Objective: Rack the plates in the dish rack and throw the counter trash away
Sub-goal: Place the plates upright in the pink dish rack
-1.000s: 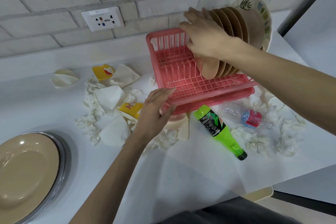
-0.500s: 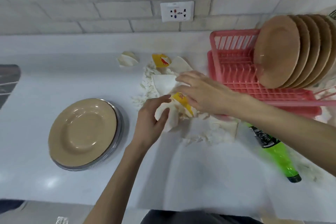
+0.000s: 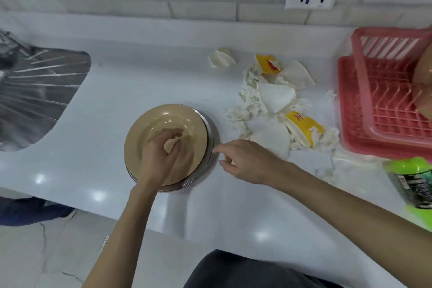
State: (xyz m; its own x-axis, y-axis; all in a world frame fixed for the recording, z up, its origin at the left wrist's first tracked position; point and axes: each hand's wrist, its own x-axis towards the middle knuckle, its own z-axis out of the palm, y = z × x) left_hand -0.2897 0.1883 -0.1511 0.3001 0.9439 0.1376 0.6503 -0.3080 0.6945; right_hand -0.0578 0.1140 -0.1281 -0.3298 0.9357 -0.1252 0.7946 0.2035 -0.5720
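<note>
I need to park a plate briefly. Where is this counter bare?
Bare counter lies between the sink and the plate stack, and along the front edge. Crowded: torn paper and crushed cups between the stack and the dish rack.

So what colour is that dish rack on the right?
The dish rack is pinkish red; the head view, the only one, shows it.

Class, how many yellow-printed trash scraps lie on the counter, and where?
2. The far yellow scrap lies at the trash pile's wall end; the near yellow scrap lies at its front, close to the dish rack. White paper may hide more.
</note>
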